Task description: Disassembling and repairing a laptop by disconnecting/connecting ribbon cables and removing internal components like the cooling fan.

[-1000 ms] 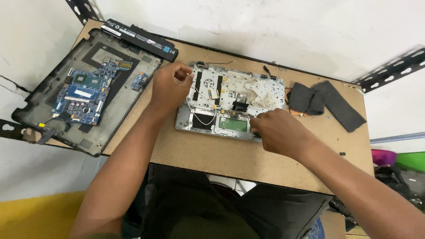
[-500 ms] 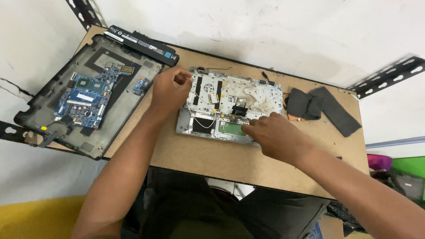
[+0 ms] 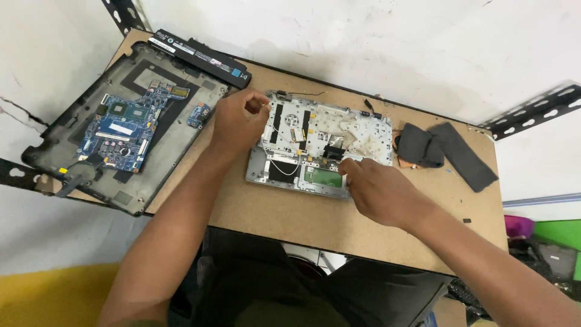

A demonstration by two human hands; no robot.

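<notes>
Already the laptop is lying in pieces across the bench (image 3: 290, 224). Judging by what is spread out, the teardown is well along: the dark bottom case (image 3: 121, 127) is sitting at the left edge with the blue mainboard (image 3: 124, 127) bared in it, a long black battery (image 3: 200, 51) is lying along the back-left corner, and a small blue daughter board (image 3: 199, 113) is resting just beside the case.

The silver palm-rest frame (image 3: 321, 145) is lying face down in the middle of the bench, toward the back edge, and both hands are working on it. The left hand (image 3: 236, 121) is pressing on the frame's back-left corner with its fingers curled and pinched together; something thin seems to be caught between the fingertips, perhaps a wire, but I cannot make it out. The right hand (image 3: 378, 191) is resting on the front edge of the frame, next to the green touchpad board (image 3: 322, 177), with its fingers bent down onto the metal; whether it is gripping anything I cannot tell.

To my eye, some work is still remaining: thin cables, black tape strips and the touchpad board are still sitting in the frame. Two dark grey pads (image 3: 448, 151) and a copper-coloured part (image 3: 400, 158) are lying toward the right edge.
</notes>
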